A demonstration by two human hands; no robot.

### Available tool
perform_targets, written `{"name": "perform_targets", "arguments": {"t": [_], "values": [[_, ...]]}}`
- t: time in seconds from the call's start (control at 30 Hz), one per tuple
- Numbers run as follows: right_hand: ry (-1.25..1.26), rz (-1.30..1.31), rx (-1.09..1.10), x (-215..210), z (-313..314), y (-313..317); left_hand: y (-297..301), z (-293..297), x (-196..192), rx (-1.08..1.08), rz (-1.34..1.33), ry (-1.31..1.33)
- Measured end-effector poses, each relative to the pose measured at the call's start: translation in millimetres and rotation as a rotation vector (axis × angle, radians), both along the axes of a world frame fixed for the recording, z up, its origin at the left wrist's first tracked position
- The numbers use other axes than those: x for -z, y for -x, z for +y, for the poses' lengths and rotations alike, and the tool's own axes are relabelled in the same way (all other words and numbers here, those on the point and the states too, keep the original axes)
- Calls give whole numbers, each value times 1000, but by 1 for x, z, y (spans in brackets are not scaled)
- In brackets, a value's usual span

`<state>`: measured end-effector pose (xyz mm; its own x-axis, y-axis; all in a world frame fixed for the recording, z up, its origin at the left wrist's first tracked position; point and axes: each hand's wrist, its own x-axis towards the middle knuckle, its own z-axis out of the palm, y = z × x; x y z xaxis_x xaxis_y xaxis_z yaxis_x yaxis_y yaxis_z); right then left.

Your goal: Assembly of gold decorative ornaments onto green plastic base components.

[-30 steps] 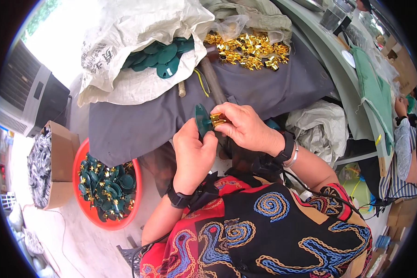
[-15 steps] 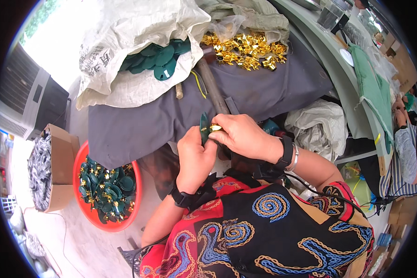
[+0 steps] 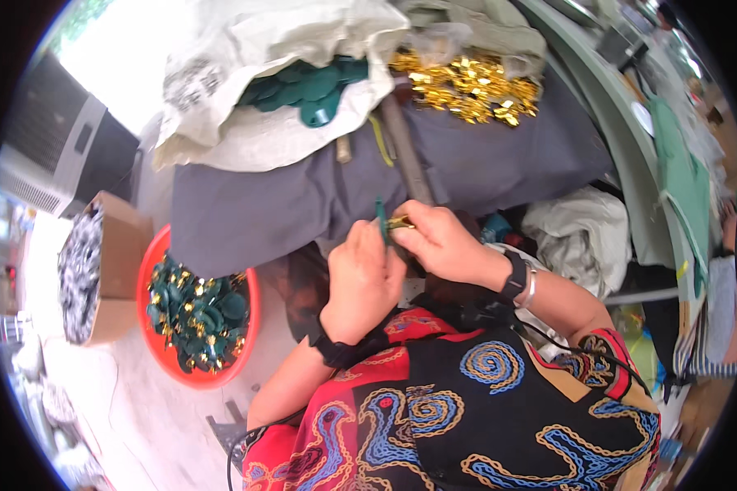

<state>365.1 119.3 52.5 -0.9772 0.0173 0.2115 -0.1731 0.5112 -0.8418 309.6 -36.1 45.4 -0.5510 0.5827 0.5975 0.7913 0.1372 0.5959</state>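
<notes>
My left hand [image 3: 360,278] is closed on a thin dark green disc [image 3: 380,214], seen edge-on between its fingers. Pinched in my right hand [image 3: 446,245] is a small shiny gold metal piece [image 3: 401,222], held against the disc's right side; whether the two are joined I cannot tell. Beyond my hands, more green discs [image 3: 318,102] spill from the mouth of a white woven sack [image 3: 278,151]. To its right lies a heap of gold pieces [image 3: 475,86]. At the lower left, a red basin [image 3: 201,380] holds many green discs with gold pieces among them.
A grey cloth [image 3: 246,213] covers the work surface; a wooden bar [image 3: 405,155] and a short stick [image 3: 343,149] lie on it. Left stands a cardboard box [image 3: 123,262] near a vented machine [image 3: 45,147]. A crumpled white sack [image 3: 581,237] and another person's arm [image 3: 734,327] are right.
The whole view has shifted, so the surroundings appear further right and slightly higher. Both hands stay together on the green disc and gold piece.
</notes>
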Motion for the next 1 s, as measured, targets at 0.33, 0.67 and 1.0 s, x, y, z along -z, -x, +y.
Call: {"name": "perform_targets", "arguments": {"t": [0.33, 0.67, 1.0], "values": [[406, -65, 43, -8, 25, 3, 62, -114, -14, -515, -890, -699], [222, -71, 347, -2, 73, 11, 130, -207, 29, -334, -1013, -960], [-532, 122, 707, 15, 164, 42, 122, -5, 64, -409, -261, -174]]}}
